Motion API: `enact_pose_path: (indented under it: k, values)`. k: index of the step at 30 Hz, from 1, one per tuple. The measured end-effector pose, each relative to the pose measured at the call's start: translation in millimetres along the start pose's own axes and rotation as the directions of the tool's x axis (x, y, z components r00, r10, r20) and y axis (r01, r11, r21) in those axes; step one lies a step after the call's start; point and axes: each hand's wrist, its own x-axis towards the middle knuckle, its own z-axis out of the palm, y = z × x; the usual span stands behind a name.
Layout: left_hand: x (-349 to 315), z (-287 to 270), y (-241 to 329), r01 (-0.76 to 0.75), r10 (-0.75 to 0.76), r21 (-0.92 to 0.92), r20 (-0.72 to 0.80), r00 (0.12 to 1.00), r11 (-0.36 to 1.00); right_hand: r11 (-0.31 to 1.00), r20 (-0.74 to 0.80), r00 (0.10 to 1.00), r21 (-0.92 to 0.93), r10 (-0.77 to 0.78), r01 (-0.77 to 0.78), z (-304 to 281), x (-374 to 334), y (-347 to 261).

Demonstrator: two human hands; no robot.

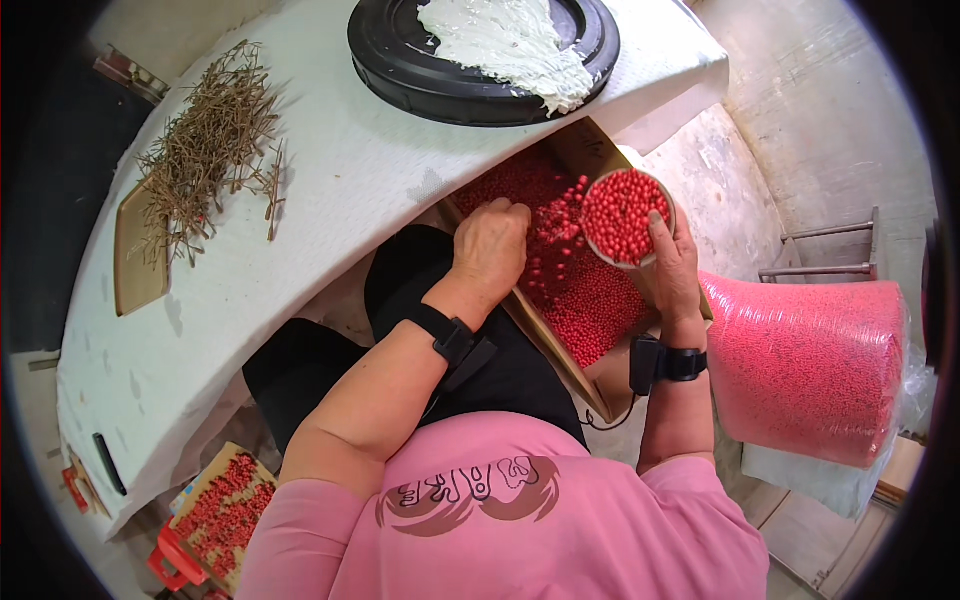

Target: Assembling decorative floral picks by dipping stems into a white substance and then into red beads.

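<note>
My right hand [675,265] grips a round cup [597,248] with a pale rim, heaped with small red berry-like beads [625,212]. The thumb lies over its edge. To the left of the cup, loose beads [560,215] appear to be spilling down towards a cardboard box [545,335]. Red beads [598,318] fill much of that box, which sits partly under the table edge. My left hand [492,248] is closed at the box's left side, fingers curled; whatever they hold, if anything, is hidden.
A white-covered table [330,120] carries a black round lid [385,80] with white paste [515,45], plus brown twigs [215,140] on a tan tray [140,270]. At right stands a clear bag of pink-red beads [810,365]. Lower left, red berry stems [225,515] lie on cardboard.
</note>
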Motion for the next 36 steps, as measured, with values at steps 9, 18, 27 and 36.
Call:
enact_pose_path:
  k: [9,18,27,36]
  values:
    - [6,6,19,-0.1,0.103,0.04,-0.068,0.992,0.994,0.963,-0.093,0.966,-0.146,-0.241,0.227,19,4,-26]
    - [20,18,9,0.117,-0.117,-0.042,-0.014,0.993,0.992,0.465,-0.026,0.918,-0.868,-0.395,0.175,-17,1,56]
    - [10,1,-9,0.479,-0.48,-0.382,0.1,0.871,0.79,-0.114,-0.167,0.818,-0.986,0.551,-0.124,-45,-17,214]
    - [-3,-4,-21,0.536,-0.628,-0.813,0.298,0.719,0.229,0.38,-0.089,0.597,-0.694,0.798,-0.612,-27,-2,188]
